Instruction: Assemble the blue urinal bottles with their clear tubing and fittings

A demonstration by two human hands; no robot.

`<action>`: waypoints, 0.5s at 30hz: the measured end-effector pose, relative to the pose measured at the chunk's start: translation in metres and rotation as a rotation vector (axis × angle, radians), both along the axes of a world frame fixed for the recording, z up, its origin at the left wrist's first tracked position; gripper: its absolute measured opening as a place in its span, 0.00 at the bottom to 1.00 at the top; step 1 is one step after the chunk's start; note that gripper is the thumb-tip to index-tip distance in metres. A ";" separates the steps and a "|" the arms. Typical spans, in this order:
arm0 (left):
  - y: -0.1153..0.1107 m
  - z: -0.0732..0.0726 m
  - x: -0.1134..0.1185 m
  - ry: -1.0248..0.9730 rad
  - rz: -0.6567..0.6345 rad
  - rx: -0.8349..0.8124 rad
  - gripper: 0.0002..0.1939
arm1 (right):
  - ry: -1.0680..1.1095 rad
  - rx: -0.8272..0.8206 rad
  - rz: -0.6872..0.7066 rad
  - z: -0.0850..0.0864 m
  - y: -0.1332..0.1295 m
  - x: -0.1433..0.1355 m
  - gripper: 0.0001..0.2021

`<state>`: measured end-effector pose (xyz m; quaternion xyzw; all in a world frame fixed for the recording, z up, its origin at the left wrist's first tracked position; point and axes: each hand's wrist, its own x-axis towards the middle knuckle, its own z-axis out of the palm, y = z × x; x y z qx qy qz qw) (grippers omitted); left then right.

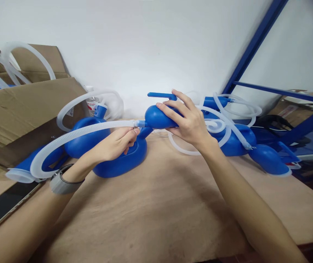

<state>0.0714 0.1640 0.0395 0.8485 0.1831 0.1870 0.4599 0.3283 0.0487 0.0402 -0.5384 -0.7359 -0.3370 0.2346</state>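
Observation:
My right hand [186, 118] is wrapped over a blue rounded funnel piece [156, 117] with a handle on top, held above the table. A clear ribbed hose [90, 128] joins the left end of this piece and curves down to the left. Just below that joint, my left hand [120, 142] pinches a small metal clamp [134, 125] around the hose end. Under my left hand lies a blue bottle [126, 160] with its neck angled up to the right.
A cardboard box [35, 106] with hoses stands at the left. More blue bottles [238, 138] and coiled hoses lie at the right, near a blue metal frame [255, 47]. A small labelled bottle [91, 100] stands by the white wall.

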 end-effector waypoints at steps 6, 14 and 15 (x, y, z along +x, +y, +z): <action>-0.001 -0.011 0.008 -0.056 -0.047 -0.142 0.23 | 0.016 -0.012 -0.006 -0.002 0.001 -0.001 0.35; -0.014 -0.003 0.013 -0.121 -0.026 -0.443 0.20 | 0.060 0.060 -0.024 -0.004 0.005 -0.003 0.26; -0.017 0.000 0.014 -0.114 -0.018 -0.503 0.20 | 0.074 0.070 -0.030 -0.004 0.005 -0.003 0.24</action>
